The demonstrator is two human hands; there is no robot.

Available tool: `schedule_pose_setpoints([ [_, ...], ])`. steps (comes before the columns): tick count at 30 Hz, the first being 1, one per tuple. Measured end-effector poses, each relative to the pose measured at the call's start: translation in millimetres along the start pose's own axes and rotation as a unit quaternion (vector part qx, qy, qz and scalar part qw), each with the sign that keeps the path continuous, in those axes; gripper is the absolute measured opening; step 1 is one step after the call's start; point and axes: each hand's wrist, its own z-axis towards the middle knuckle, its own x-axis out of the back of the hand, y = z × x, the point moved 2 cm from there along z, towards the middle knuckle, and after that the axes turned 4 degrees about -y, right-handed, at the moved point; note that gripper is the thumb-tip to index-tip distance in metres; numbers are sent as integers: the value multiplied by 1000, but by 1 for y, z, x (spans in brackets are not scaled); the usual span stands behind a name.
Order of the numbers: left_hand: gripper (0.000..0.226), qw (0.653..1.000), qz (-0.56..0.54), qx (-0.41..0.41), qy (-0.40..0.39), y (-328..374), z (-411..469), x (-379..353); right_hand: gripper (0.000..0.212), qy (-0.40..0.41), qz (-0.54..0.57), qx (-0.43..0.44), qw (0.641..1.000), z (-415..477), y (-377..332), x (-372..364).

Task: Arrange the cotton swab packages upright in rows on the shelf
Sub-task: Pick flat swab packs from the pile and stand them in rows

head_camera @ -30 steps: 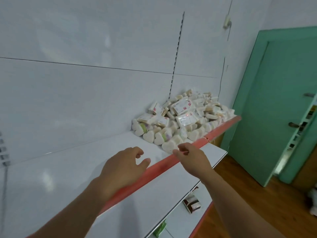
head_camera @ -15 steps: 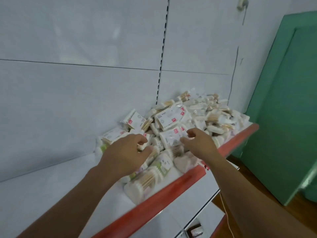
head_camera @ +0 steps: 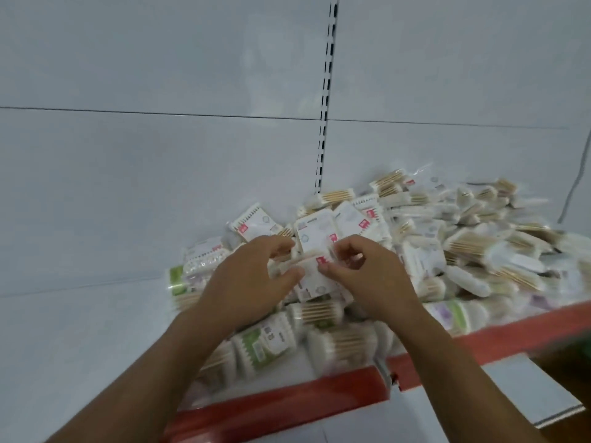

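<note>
A loose heap of cotton swab packages [head_camera: 463, 247] lies on the white shelf [head_camera: 80, 330] with a red front lip [head_camera: 287, 407]. Both hands meet over the pile's left side. My left hand [head_camera: 246, 282] and my right hand [head_camera: 367, 276] together pinch a white package with a red label [head_camera: 315, 276], thumbs on its front face. Another white package [head_camera: 315, 235] stands tilted just behind my fingers. Green-labelled packs [head_camera: 256, 346] lie flat near the front lip.
The white back panel carries a slotted upright rail [head_camera: 324, 123]. The left stretch of the shelf is bare white. A lower white shelf edge [head_camera: 524, 398] shows at the bottom right.
The view has closed in on the pile. Both hands moved up from the shelf's front lip onto the heap and took hold of one white package.
</note>
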Motion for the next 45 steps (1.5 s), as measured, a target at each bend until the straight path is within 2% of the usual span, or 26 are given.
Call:
schedule_pose_setpoints([
  [4, 49, 999, -42, 5, 9, 13, 5, 0, 20, -26, 75, 75, 994, 10, -12, 9],
  [7, 30, 998, -42, 40, 16, 18, 8, -1, 16, -43, 91, 126, 987, 21, -22, 13],
  [9, 21, 994, -74, 62, 41, 14, 5, -2, 13, -6, 104, 106, 989, 30, -18, 20],
  [11, 17, 987, -118, 82, 77, 9, 1, -1, 16, 57, -18, 90, 994, 41, -9, 29],
  [13, 14, 969, -189, 119, 109, 6, -3, 1, 25, 49, -175, 85, 980, 47, -2, 30],
  [14, 12, 952, -243, 141, 122, 5, -5, 1, 29, 26, -212, 80, 974, 48, -1, 27],
  [16, 10, 915, -337, 177, 135, 6, -8, 1, 36, -3, -234, 78, 969, 46, -2, 22],
  [20, 15, 900, -364, 196, 139, 8, -11, 0, 42, -36, -237, 77, 968, 43, -5, 12],
  [23, 15, 895, -367, 204, 150, 9, -14, 4, 46, -53, -166, 47, 984, 45, -3, 10],
  [27, 17, 875, -402, 216, 160, 9, -16, 6, 34, -29, 18, 32, 999, 46, 2, 16],
  [29, 20, 855, -438, 223, 163, 9, -16, 4, 25, 6, 127, 32, 991, 42, 1, 21],
  [31, 20, 836, -479, 215, 161, 15, -13, 1, 16, 11, 252, 24, 967, 38, -2, 26],
  [34, 24, 823, -531, 166, 113, 38, -6, -7, 13, -9, 313, 23, 949, 28, -8, 28],
  [37, 33, 837, -523, 140, 74, 59, 3, -22, 8, -27, 281, 49, 958, 17, -8, 25],
  [40, 31, 851, -495, 140, 101, 66, 8, -33, 12, -2, 203, 56, 978, 9, 2, 36],
  [43, 27, 858, -481, 136, 122, 66, 8, -34, 20, 37, 5, 19, 999, 2, 24, 57],
  [45, 26, 861, -475, 133, 121, 65, 6, -35, 32, -17, -116, -3, 993, -4, 34, 58],
])
